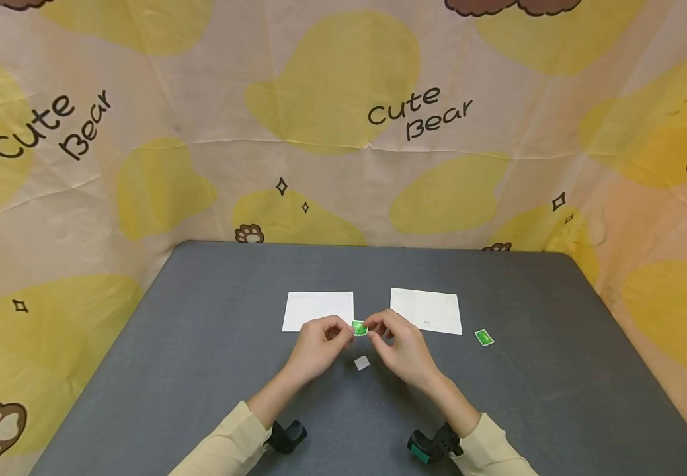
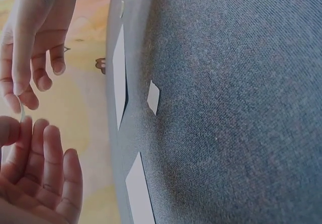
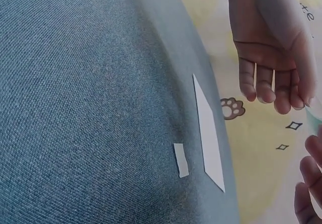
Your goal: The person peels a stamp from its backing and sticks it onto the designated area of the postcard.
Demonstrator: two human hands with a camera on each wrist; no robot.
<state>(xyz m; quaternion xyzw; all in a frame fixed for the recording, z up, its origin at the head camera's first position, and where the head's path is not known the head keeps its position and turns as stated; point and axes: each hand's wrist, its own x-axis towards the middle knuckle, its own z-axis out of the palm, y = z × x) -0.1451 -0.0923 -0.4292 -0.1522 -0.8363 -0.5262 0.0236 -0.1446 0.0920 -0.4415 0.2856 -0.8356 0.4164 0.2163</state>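
Note:
A small green stamp-like sticker point(image 1: 360, 328) with a white edge is held up between both hands over the table's middle. My left hand point(image 1: 317, 344) pinches its left side between thumb and forefinger. At its other side, my right hand point(image 1: 401, 347) pinches the upper right edge with thumb and fingertips. In the left wrist view the sticker point(image 2: 21, 109) appears as a thin, bent sliver between the fingertips. A small white paper piece point(image 1: 362, 363) lies on the table just below the hands. Farther right lies a second green stamp-like sticker point(image 1: 484, 338).
Two white cards lie behind the hands, a left card point(image 1: 319, 303) and a right card point(image 1: 426, 309) with faint printing. The grey table point(image 1: 200, 370) ends at a patterned cloth point(image 1: 331, 79) behind it. Each wrist wears a black strap mount.

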